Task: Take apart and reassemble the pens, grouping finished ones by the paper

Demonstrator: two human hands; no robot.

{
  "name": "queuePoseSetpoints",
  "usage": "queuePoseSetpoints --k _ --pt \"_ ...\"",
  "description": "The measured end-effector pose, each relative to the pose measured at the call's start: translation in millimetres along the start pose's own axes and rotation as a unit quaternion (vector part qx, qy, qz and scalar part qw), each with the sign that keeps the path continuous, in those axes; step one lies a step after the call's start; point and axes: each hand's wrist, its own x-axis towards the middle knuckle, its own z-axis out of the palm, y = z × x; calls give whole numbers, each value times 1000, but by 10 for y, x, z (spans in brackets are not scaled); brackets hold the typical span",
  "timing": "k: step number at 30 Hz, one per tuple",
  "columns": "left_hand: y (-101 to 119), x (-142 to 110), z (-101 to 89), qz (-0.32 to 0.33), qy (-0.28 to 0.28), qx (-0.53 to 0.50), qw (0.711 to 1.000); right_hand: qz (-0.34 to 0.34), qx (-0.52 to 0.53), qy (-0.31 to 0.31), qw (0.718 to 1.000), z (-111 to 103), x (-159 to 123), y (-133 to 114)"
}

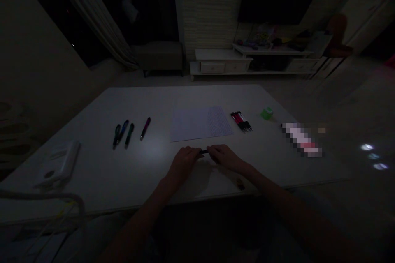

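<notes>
"Between the two hands, over the near part of the tabletop, there's a short black pen, or something very like one. How is it held?"

"By both ends. The left hand has its grip closed on one end and the right hand on the other, with only a short dark stretch bare in the middle. It lies almost level. I can't tell whether the knuckles rest on the surface."

"What would make for good handling there?"

"I'd keep the two ends in one straight line, so any twist or pull runs along the barrel and doesn't bend it. Light, even pressure; a hard squeeze could make it slip. Working low seems wise too, since a loose part wouldn't fall far."

"And round about?"

"Just beyond the hands lies the paper, its right part covered in writing. Right of that is a row of pens, side by side, then a green box. A small brown thing, too dim to name, sits near the right forearm, so I'd mind that elbow. Well to the left, a purple pen lies near three darker pens."
</notes>
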Motion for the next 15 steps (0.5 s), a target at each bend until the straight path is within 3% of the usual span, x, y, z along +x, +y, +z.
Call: queuePoseSetpoints --k 5,8,10,12,15 --pt "31 13 54 69 -1 15 998 -117 -198 -23 973 -41 -35 -60" --pt "62 44 53 71 18 11 997 -72 -206 -49 975 -87 -46 -42" --pt "49 69 46 19 50 12 998 -1 -117 -18 993 -149 -32 -6" --pt "2 86 60 -46 66 17 997 63 40 30 997 -223 3 32" --pt "-95 86 140 -86 24 47 995 81 278 94 953 -314 83 77"
